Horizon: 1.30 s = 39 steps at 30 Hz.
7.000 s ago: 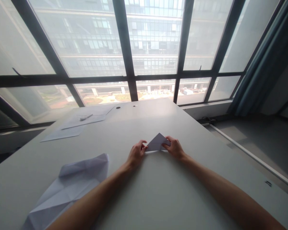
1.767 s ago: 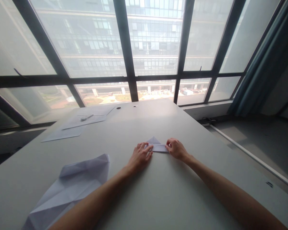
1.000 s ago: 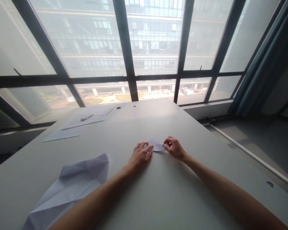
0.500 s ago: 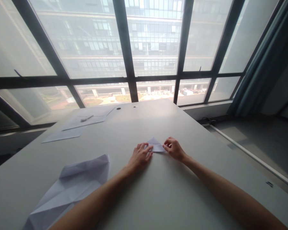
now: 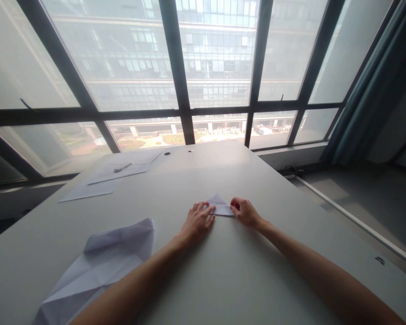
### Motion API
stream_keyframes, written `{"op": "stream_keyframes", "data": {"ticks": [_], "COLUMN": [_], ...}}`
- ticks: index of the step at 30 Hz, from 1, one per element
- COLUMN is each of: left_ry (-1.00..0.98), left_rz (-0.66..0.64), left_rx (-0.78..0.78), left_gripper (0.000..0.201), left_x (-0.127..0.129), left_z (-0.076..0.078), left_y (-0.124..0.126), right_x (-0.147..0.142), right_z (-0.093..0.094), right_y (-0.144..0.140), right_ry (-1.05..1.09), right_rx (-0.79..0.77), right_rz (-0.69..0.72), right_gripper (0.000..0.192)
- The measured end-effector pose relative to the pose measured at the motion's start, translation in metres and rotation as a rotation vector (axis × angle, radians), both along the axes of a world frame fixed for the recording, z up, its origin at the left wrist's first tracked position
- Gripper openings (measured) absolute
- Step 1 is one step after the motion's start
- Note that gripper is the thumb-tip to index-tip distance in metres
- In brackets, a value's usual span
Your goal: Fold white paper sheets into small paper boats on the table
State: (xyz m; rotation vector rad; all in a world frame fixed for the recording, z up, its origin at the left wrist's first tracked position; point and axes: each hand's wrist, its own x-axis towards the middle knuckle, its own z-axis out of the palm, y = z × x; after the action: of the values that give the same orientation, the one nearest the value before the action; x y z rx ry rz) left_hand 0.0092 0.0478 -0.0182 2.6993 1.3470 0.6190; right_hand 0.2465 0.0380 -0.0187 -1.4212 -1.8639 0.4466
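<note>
A small folded sheet of white paper (image 5: 221,208) lies on the white table, its peak pointing away from me and a straight folded edge toward me. My left hand (image 5: 198,221) rests on its left side, fingers spread and pressing it against the tabletop. At the right corner, my right hand (image 5: 245,211) pinches the paper between thumb and forefinger, with the other fingers curled in. Both hands cover parts of the paper's side corners.
A large creased paper (image 5: 118,253) lies at the left, partly behind my left forearm. Farther back are flat sheets (image 5: 101,187) with a small white pen-like object (image 5: 122,167) on top. The table (image 5: 274,180) reaches toward tall windows; a curtain (image 5: 368,95) hangs at the right.
My right hand's fingers have curled in and dipped slightly at the paper's right corner. My left hand stays where it was.
</note>
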Motion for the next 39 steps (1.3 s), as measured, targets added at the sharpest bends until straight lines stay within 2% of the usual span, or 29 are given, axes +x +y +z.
{"op": "stream_keyframes", "data": {"ticks": [14,29,39], "left_ry": [0.013,-0.025,-0.017], "left_rz": [0.001,-0.003,0.003], "left_rx": [0.01,-0.007,0.0], "left_gripper": [0.034,0.033,0.033], "left_x": [0.0,0.0,-0.0001], "left_z": [-0.0006,-0.0015,-0.0014], "left_y": [0.0003,0.0016,0.0014], "right_x": [-0.0026,-0.0005,0.0006], "right_z": [0.0013,-0.0014,-0.0057], "right_y": [-0.0022,-0.0013,0.0028], "right_ry": [0.052,0.062,0.149], "right_rx": [-0.016,-0.069,-0.04], "right_rz": [0.013,0.105,0.081], "right_gripper": [0.009,0.025,0.031]}}
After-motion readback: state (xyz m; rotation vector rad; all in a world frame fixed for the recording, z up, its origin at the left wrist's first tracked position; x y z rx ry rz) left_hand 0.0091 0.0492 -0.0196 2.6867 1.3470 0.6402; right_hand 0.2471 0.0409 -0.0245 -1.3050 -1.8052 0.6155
